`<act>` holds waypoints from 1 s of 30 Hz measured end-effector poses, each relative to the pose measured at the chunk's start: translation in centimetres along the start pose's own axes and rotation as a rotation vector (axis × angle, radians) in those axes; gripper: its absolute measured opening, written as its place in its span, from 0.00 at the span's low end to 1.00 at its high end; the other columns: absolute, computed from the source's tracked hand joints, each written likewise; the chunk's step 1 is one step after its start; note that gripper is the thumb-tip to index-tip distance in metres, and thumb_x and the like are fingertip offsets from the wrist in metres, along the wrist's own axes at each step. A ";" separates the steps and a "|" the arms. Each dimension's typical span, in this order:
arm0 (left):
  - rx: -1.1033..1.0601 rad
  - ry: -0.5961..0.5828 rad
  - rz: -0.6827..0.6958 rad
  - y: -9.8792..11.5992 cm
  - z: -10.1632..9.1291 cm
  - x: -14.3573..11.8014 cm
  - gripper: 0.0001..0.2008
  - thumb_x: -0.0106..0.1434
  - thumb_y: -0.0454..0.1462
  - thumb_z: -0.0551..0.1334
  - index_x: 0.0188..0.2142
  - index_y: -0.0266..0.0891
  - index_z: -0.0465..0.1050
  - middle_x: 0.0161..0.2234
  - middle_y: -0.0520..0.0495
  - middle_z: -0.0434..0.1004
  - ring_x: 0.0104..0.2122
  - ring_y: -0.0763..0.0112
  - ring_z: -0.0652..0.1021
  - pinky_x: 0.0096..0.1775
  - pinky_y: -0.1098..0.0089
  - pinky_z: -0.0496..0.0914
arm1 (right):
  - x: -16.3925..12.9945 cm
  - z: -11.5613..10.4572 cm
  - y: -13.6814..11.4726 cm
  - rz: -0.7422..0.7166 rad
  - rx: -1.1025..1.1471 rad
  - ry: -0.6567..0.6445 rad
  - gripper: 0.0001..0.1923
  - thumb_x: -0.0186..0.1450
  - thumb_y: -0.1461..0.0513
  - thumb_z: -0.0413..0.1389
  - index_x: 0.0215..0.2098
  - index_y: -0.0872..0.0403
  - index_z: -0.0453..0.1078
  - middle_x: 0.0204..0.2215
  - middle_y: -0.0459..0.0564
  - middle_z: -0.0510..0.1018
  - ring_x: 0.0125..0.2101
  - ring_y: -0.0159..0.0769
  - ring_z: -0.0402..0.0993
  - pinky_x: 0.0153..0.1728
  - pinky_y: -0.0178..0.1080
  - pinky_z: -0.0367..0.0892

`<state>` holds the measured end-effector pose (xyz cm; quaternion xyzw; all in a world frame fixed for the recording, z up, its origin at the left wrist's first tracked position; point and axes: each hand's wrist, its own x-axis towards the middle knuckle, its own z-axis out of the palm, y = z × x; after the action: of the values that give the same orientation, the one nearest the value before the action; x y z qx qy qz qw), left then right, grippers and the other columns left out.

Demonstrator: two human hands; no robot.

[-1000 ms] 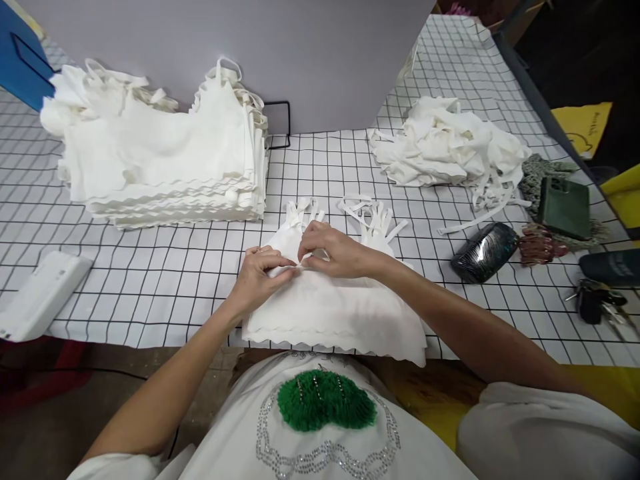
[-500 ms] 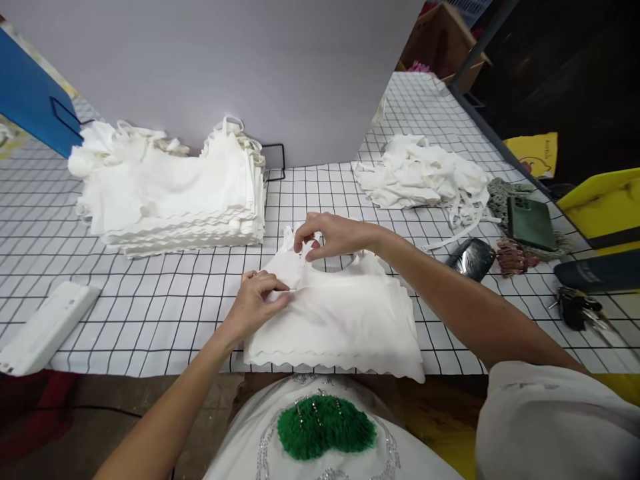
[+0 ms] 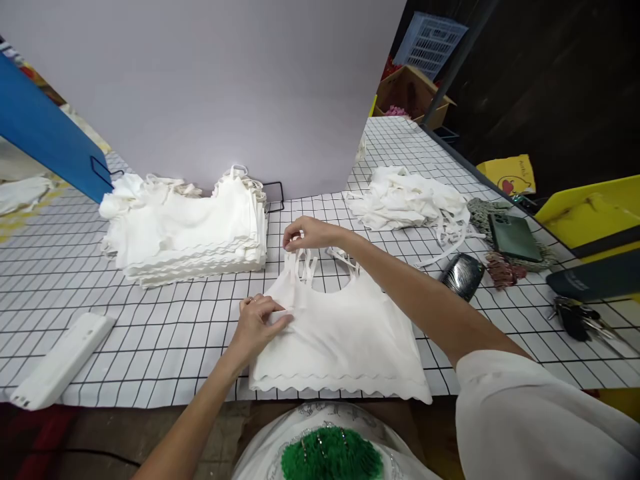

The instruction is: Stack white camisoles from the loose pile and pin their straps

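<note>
Head view, items listed from your hands outward.

1. Your R hand (image 3: pixel 311 235): thumb + index pinching straps (image 3: pixel 309 267) at their far L end; forearm passes over garment's R side.
2. Your L hand (image 3: pixel 259 323): thumb + index close tog. at garment's L side, other fingers curled; can't tell if cloth is gripped.
3. White top (image 3: pixel 345 333): laid out along table (image 3: pixel 175 347) nr edge, approx. mid. Long axis L–R, parallel to that edge. From your R hand, body lies twd nr edge; from your L, to its right. Both touch; L nearer body, R at strap end. Matl: smooth, matte, soft; scooped neck, wavy hem, thin flat straps.
4. Folded stack (image 3: pixel 195 233): same white cloth, wavy layered edges, twd far L.
5. Loose pile (image 3: pixel 410 200): crumpled white cloth, twd far R.
6. White device (image 3: pixel 63 360): hard, oblong, nr L corner.
7. Black case (image 3: pixel 463 275): glossy, ridged, rounded; R side.
8. Phone (image 3: pixel 515 237): dk green, flat, rect., twd R edge.
9. Grey panel (image 3: pixel 225 100): smooth, upright, behind stack.
</note>
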<state>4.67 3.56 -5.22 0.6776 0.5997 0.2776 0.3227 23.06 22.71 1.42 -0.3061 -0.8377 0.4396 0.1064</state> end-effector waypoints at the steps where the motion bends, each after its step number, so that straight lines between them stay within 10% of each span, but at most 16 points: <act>1: 0.025 0.017 0.006 -0.1 0.1 0.0 0.09 0.57 0.44 0.69 0.27 0.43 0.76 0.27 0.50 0.78 0.33 0.61 0.74 0.49 0.54 0.58 | 0.5 -0.3 0.1 0.000 0.007 -0.014 0.05 0.57 0.61 0.62 0.30 0.56 0.78 0.31 0.48 0.78 0.33 0.33 0.69 0.34 0.37 0.62; 8: 0.157 0.061 0.024 -0.6 0.6 -0.1 0.07 0.57 0.42 0.70 0.31 0.42 0.76 0.28 0.51 0.77 0.33 0.61 0.74 0.49 0.54 0.59 | 2.6 0.1 0.9 0.094 -0.039 -0.006 0.14 0.62 0.56 0.61 0.24 0.58 0.77 0.20 0.43 0.70 0.22 0.26 0.58 0.27 0.36 0.54; 12: 0.221 0.149 0.052 -1.0 0.7 -0.5 0.16 0.58 0.41 0.70 0.46 0.45 0.76 0.40 0.46 0.77 0.44 0.54 0.76 0.50 0.53 0.61 | 2.3 0.3 1.7 0.053 -0.078 0.104 0.09 0.62 0.60 0.61 0.29 0.57 0.79 0.31 0.48 0.78 0.32 0.30 0.67 0.33 0.35 0.60; 17: 0.219 0.354 0.167 -1.6 -0.7 -1.7 0.19 0.64 0.43 0.65 0.54 0.47 0.72 0.51 0.42 0.73 0.54 0.49 0.72 0.53 0.49 0.62 | -1.9 -2.6 3.7 0.154 -0.175 0.473 0.08 0.65 0.62 0.57 0.33 0.56 0.77 0.38 0.52 0.79 0.40 0.36 0.71 0.42 0.39 0.65; 20: 0.117 0.395 0.194 -0.6 -1.7 -1.5 0.14 0.66 0.44 0.63 0.51 0.47 0.75 0.48 0.44 0.75 0.51 0.54 0.74 0.52 0.53 0.66 | -5.0 -2.9 4.9 0.269 -0.293 0.485 0.09 0.62 0.63 0.59 0.24 0.55 0.73 0.30 0.51 0.78 0.42 0.43 0.69 0.48 0.48 0.63; 25: -0.103 0.226 0.226 3.4 -1.4 1.6 0.11 0.66 0.43 0.63 0.46 0.45 0.77 0.44 0.45 0.78 0.46 0.60 0.77 0.49 0.59 0.71 | -6.5 0.3 5.4 0.349 -0.315 0.423 0.17 0.51 0.66 0.68 0.14 0.55 0.64 0.26 0.52 0.75 0.46 0.53 0.66 0.56 0.66 0.50; 30: -0.220 0.002 0.168 5.9 -0.3 4.9 0.14 0.61 0.46 0.66 0.42 0.41 0.80 0.41 0.43 0.80 0.41 0.60 0.79 0.44 0.59 0.72 | -8.4 -0.1 4.4 0.290 -0.179 0.510 0.05 0.60 0.64 0.58 0.26 0.55 0.70 0.33 0.50 0.78 0.45 0.43 0.71 0.53 0.51 0.63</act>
<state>8.82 7.99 -0.55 0.6857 0.5071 0.3686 0.3699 31.60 19.50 -1.26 -0.5312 -0.7669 0.2835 0.2221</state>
